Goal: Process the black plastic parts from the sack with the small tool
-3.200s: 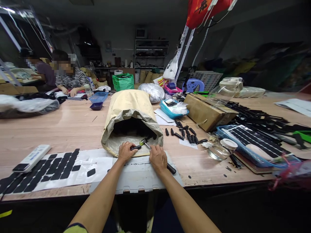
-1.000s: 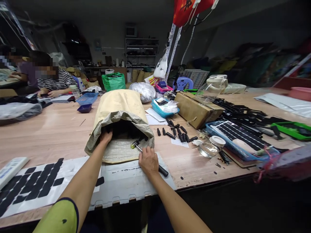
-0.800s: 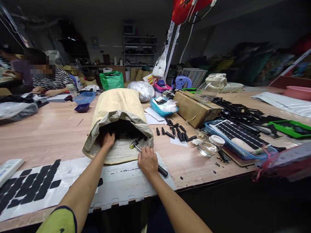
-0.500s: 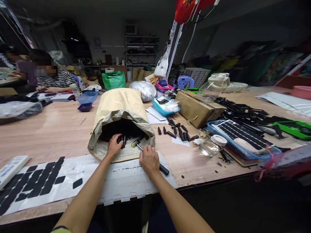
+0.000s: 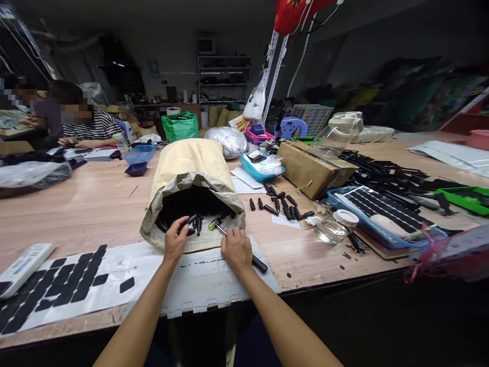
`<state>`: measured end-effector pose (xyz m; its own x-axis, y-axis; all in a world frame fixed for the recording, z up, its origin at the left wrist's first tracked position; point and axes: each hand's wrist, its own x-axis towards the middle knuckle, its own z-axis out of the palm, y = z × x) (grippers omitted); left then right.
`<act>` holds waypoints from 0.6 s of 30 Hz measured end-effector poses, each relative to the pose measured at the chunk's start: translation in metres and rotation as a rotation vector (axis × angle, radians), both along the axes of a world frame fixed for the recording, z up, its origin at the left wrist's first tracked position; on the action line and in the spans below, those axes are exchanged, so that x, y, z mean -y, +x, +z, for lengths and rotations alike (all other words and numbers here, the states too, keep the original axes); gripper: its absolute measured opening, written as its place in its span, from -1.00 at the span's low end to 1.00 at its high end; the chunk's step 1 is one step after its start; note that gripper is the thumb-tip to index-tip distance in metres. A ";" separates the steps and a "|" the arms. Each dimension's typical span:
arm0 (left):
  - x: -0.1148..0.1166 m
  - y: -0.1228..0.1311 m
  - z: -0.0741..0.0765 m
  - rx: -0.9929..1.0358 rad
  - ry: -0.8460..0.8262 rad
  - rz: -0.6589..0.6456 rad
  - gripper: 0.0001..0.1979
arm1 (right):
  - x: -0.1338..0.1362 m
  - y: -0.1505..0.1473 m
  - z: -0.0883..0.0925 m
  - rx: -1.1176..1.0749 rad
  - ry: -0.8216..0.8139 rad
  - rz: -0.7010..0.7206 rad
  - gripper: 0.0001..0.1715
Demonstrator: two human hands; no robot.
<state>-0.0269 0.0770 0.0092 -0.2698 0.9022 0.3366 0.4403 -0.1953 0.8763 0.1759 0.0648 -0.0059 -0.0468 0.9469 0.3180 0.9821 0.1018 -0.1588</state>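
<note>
A tan woven sack [image 5: 191, 163] lies on its side on the wooden table [image 5: 95, 204], its dark mouth facing me. My left hand [image 5: 174, 242] rests at the sack's mouth, fingers pinched on a small black cylindrical part [image 5: 187, 223]; more black parts lie loose just inside. My right hand [image 5: 237, 248] is closed round a small hammer [image 5: 234, 240] with a black grip and a yellow-tipped head, which lies at the sack's lip. Both hands sit over a white plastic sheet [image 5: 206, 285].
Several black parts [image 5: 282, 204] are scattered right of the sack, near a glass jar [image 5: 332, 232], a cardboard box [image 5: 313, 171] and a blue tray with a solar panel [image 5: 382, 211]. A white sheet with black pads [image 5: 64, 280] and a remote [image 5: 23, 262] lie left. Two people sit far left.
My left hand came out from deep inside the sack to its mouth, bringing out black parts. My right hand stayed on the hammer.
</note>
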 end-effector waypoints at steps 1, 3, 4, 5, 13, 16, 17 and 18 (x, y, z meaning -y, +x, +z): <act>0.005 0.004 -0.001 0.024 -0.031 -0.076 -0.66 | 0.000 0.000 0.000 0.000 0.000 0.000 -0.79; 0.014 0.012 -0.005 -0.008 -0.112 -0.196 -0.65 | 0.000 0.000 0.001 0.000 -0.001 0.000 -0.79; 0.017 0.015 -0.008 -0.053 -0.144 -0.229 -0.64 | 0.000 0.000 0.001 -0.002 -0.002 0.000 -0.78; 0.020 0.018 -0.010 -0.105 -0.165 -0.246 -0.64 | 0.000 0.000 0.001 -0.004 -0.002 0.001 -0.78; 0.013 0.022 -0.014 -0.372 -0.192 -0.203 -0.71 | 0.001 0.000 0.000 -0.016 0.005 0.006 -0.78; 0.012 0.023 -0.017 -0.407 -0.193 -0.176 -0.79 | 0.000 0.003 0.002 -0.029 -0.020 0.008 -0.76; 0.012 0.024 -0.018 -0.412 -0.187 -0.179 -0.80 | 0.000 0.004 0.003 -0.041 -0.037 0.011 -0.77; 0.012 0.024 -0.019 -0.416 -0.183 -0.184 -0.79 | 0.000 0.005 0.005 -0.059 -0.054 0.016 -0.77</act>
<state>-0.0028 0.0647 -0.0101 0.0236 0.9767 0.2132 0.7329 -0.1619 0.6608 0.1813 0.0648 -0.0007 -0.0445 0.9622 0.2687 0.9691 0.1069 -0.2223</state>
